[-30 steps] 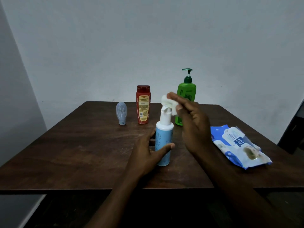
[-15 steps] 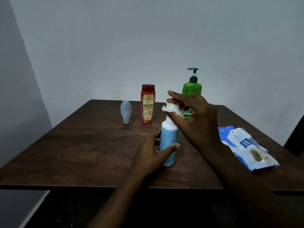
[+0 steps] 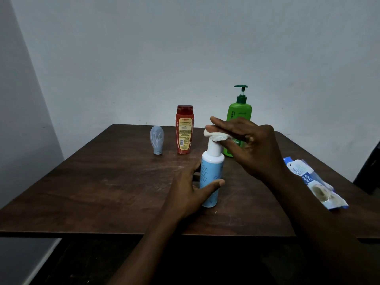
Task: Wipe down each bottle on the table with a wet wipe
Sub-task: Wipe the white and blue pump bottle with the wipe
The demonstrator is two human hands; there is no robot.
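Note:
A light blue bottle (image 3: 211, 171) with a white pump top stands upright near the middle of the dark wooden table (image 3: 102, 192). My left hand (image 3: 191, 192) grips its lower body, thumb across the front. My right hand (image 3: 250, 149) pinches a bunched white wet wipe (image 3: 216, 135) against the pump head. Behind stand a green pump bottle (image 3: 238, 116), partly hidden by my right hand, a red bottle (image 3: 184, 130) and a small grey-blue bottle (image 3: 157, 139) standing on its cap.
A blue and white pack of wet wipes (image 3: 314, 182) lies flat at the table's right side. A pale wall rises behind the table. The table's front edge runs just below my forearms.
My right hand has shifted the wipe over the pump head, from the far side to the top. My left hand keeps its grip on the blue bottle. The view has drifted slightly.

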